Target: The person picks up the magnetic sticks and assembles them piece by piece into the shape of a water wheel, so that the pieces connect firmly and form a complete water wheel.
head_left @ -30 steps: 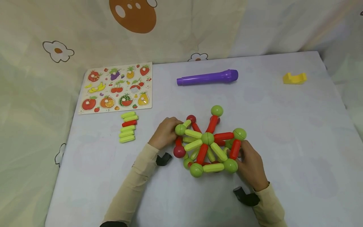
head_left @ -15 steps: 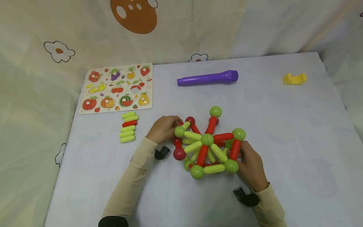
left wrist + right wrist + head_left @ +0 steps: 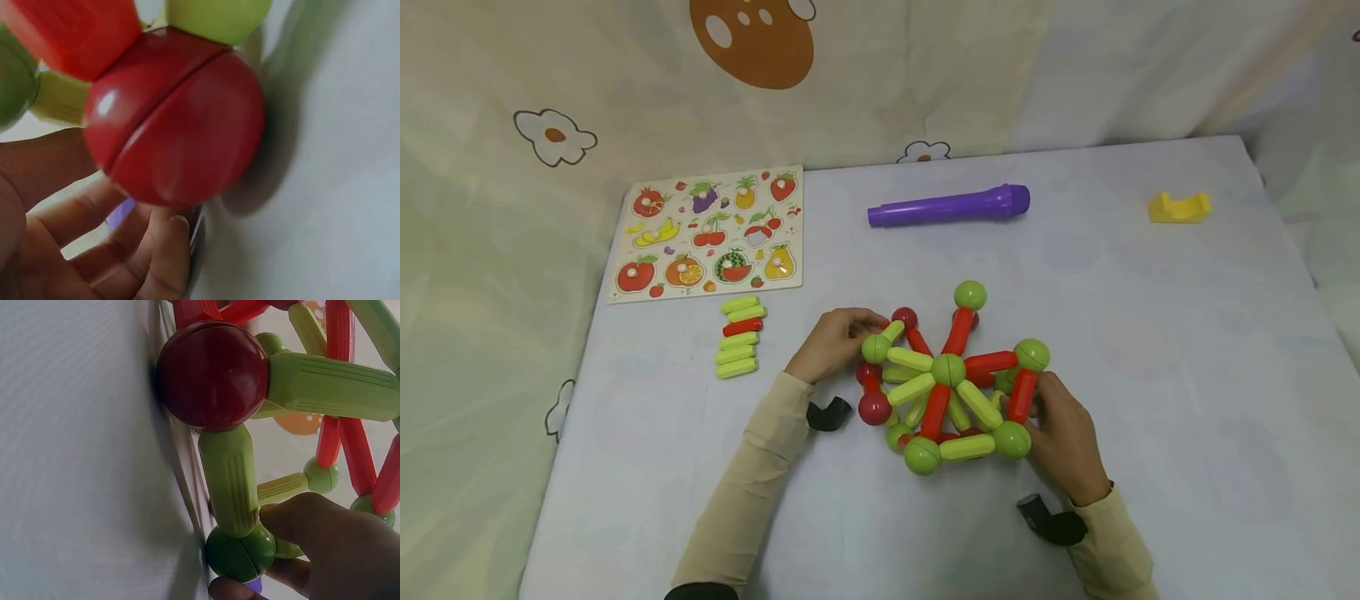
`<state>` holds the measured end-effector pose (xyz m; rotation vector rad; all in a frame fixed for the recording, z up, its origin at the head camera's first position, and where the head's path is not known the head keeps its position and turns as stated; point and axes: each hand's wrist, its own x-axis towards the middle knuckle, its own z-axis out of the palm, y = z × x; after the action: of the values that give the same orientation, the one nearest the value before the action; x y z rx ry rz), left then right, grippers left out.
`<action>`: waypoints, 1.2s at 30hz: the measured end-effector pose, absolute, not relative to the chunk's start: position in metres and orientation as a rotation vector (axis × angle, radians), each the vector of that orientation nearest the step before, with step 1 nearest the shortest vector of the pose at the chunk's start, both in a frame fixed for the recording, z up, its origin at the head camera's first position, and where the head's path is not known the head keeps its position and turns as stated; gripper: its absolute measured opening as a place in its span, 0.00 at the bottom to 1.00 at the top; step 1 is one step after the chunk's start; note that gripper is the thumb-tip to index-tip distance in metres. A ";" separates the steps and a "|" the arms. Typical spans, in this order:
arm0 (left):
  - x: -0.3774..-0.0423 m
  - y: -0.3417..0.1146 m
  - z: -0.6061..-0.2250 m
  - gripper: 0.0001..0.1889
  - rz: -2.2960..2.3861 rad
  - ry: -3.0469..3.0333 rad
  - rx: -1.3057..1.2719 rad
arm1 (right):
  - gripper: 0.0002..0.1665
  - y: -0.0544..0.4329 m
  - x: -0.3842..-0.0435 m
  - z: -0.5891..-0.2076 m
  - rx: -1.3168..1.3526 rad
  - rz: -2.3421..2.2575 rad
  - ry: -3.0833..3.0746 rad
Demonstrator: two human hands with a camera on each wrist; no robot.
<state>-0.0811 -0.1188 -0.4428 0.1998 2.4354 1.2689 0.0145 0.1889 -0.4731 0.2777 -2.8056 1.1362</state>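
A magnetic stick-and-ball model (image 3: 948, 369) of red and green pieces stands on the table, with spokes around a green centre ball. My left hand (image 3: 829, 343) is at its left side, fingertips at a red stick behind a green ball; in the left wrist view a red ball (image 3: 178, 119) hides the tips of thumb and forefinger. On the model's right side my right hand (image 3: 1063, 433) grips it low down. In the right wrist view, that thumb and fingers pinch around a dark green ball (image 3: 242, 551) at the end of a green stick (image 3: 230, 481).
Several loose sticks (image 3: 741, 337) lie in a column to the left, below a fruit puzzle board (image 3: 790, 275). A purple toy microphone (image 3: 947, 207) lies behind the model. At the back right sits a yellow block (image 3: 1180, 208). Black wrist cameras (image 3: 1052, 521) sit by both wrists.
My left hand has shifted slightly left and away from me, uncovering a red ball at the model's left side. The lower left of the model has moved slightly towards me; my right hand stays put.
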 end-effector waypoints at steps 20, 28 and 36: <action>-0.050 -0.187 -0.421 0.13 0.964 2.983 0.080 | 0.21 0.188 0.014 -0.472 0.262 1.134 -2.811; -0.015 -0.247 -0.418 0.13 0.591 3.097 -0.178 | 0.20 0.187 0.014 -0.474 0.266 1.140 -2.826; 0.020 -0.256 -0.429 0.17 0.532 3.091 -0.097 | 0.21 0.187 0.012 -0.474 0.295 1.110 -2.822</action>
<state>0.0200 -0.2559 -0.4292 -0.0972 3.0911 0.5317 0.0124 0.1871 -0.4739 0.2948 -2.8222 1.1099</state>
